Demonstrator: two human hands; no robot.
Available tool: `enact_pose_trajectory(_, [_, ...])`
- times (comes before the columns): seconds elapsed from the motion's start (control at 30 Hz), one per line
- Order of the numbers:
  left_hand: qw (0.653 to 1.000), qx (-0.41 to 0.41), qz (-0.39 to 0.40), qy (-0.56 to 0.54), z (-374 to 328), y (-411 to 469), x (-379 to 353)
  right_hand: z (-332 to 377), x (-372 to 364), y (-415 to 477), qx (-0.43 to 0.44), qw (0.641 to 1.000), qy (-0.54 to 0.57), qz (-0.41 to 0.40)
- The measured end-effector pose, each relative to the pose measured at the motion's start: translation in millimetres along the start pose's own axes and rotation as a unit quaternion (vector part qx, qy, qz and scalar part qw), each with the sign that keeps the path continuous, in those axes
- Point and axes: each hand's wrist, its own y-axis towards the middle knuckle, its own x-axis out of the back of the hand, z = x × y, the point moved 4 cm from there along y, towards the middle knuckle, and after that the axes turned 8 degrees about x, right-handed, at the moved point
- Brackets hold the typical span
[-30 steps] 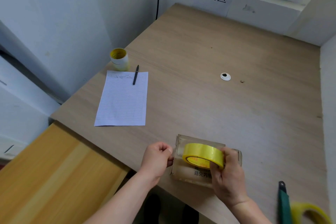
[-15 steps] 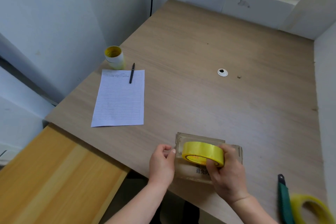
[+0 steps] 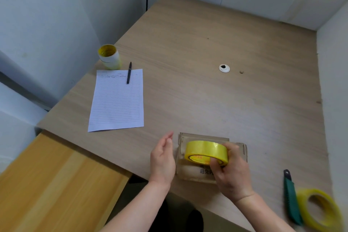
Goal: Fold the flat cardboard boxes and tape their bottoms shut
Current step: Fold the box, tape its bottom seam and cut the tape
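A small brown cardboard box (image 3: 190,172) lies near the table's front edge, with printed characters on its near side. Over it my right hand (image 3: 232,173) grips a yellow tape roll (image 3: 206,151), fingers curled round its right rim and into its core. My left hand (image 3: 162,158) stands just left of the box, fingers straight and held upright, palm facing the box, apart from it and holding nothing.
A lined sheet (image 3: 116,100) with a black pen (image 3: 129,72) and a yellow-rimmed cup (image 3: 109,56) lie at the left. A green utility knife (image 3: 291,197) and a second yellow tape roll (image 3: 320,209) sit at the front right. A white grommet (image 3: 224,68) marks mid-table.
My left hand has let go from a curled pinch at the box's left edge and now stands open beside it. The right hand keeps its grip on the tape roll.
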Motion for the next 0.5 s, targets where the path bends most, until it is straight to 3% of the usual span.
enact_pose_trajectory(0.1, [0.991, -0.037, 0.127, 0.032, 8.0, -4.6, -20.3, -2.0, -0.6, -1.7, -0.016, 1.000, 0.010, 0.015])
enact_pose_trajectory(0.3, [0.993, -0.072, 0.096, 0.022, 11.0, -2.3, -27.7, -4.8, 3.6, 4.6, -0.070, 0.989, 0.116, 0.056])
enact_pose_trajectory(0.5, [0.989, -0.104, 0.070, 0.073, 13.3, -1.4, -25.6, -12.9, 22.2, 17.6, -0.115, 0.955, 0.258, 0.094])
